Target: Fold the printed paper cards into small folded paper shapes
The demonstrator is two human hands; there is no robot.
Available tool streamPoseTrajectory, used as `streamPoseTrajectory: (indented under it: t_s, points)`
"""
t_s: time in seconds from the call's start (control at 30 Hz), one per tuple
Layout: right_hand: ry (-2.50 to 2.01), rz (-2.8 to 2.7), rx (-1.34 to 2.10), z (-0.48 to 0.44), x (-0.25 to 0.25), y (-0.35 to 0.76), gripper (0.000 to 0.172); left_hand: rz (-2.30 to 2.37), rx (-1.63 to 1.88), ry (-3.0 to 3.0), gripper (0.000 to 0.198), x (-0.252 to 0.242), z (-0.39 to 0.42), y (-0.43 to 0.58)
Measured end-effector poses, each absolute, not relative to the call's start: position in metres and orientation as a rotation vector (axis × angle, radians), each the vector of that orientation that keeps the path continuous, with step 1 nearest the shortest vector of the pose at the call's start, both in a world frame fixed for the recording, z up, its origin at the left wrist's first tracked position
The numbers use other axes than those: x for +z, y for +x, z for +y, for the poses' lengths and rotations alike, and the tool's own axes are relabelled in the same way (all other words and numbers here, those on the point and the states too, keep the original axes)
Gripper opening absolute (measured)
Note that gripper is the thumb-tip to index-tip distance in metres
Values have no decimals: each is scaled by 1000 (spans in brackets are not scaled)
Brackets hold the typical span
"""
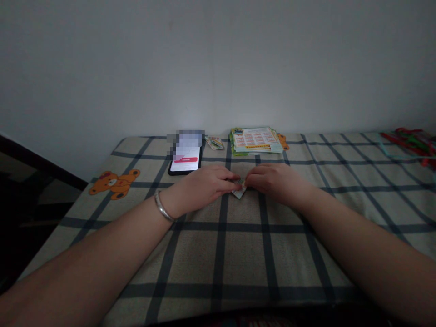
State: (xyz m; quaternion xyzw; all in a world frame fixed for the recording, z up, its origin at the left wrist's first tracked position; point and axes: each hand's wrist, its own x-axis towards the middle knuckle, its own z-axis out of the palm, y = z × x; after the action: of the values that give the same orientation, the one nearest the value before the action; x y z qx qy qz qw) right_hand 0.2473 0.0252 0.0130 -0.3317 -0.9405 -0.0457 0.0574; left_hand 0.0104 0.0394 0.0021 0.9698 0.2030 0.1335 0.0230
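A small piece of folded printed paper (pixel 239 193) lies on the checked cloth between my two hands, its pointed corner toward me. My left hand (pixel 207 184), with a silver bangle at the wrist, has its fingers closed on the paper's left side. From the right, my right hand (pixel 275 181) pinches the same paper at its upper right edge. The fingers cover most of the paper, so its full shape is hidden.
A lit phone (pixel 185 156) lies beyond my left hand, and another folded paper (pixel 214 143) is beside it. A stack of printed sheets (pixel 255 141) sits near the wall. Red and green strands (pixel 413 143) lie at far right. The cloth's left edge (pixel 73 206) drops off.
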Motion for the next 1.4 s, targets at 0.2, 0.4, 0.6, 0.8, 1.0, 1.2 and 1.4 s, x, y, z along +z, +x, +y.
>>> streamPoseTrajectory:
  t_s: [0.2,0.4,0.6,0.8,1.0,1.2,1.4]
  points:
    - [-1060,-2807,-48,28,9,248,15,695,361,3095,32,2,34,14]
    - [-1064,-2632,190,33,0,252,16,722,488,2966,29,-2,36,12]
    - [-1081,-2530,284,27,2,248,23,743,588,2818,35,-4,38,12]
    - [-1247,-2411,205,25,-2,244,5,955,716,2692,34,-6,29,19]
    - [-1303,-2169,381,23,-5,238,6,1167,693,2649,33,-8,23,26]
    - [-1365,-2060,423,20,-5,233,11,1107,733,2572,35,-2,22,26]
    - [-1331,-2096,385,20,-4,231,10,1244,741,2526,40,-7,23,28]
